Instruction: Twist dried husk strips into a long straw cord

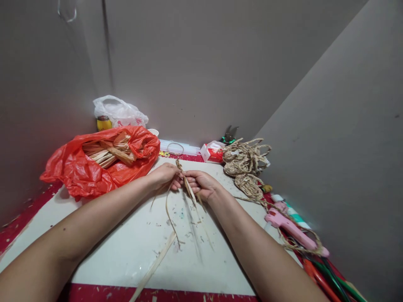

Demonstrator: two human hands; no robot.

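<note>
My left hand [165, 175] and my right hand [201, 184] meet over the middle of the white board [132, 247], fingers pinched together. Between them they hold a thin braid of dried straw strips [180, 166], its twisted tip sticking up above the fingers. Loose tan strands [171, 218] hang from the hands and trail across the board toward me; one long flat strip [154, 264] runs to the near edge.
A red plastic bag [78, 172] of dried husks lies at the left. Behind it are a white bag [121, 111] and a yellow jar [103, 123]. Woven straw pieces [247, 167] pile up at the right, with a pink glue gun [291, 228], a red box [212, 153] and pliers [229, 135].
</note>
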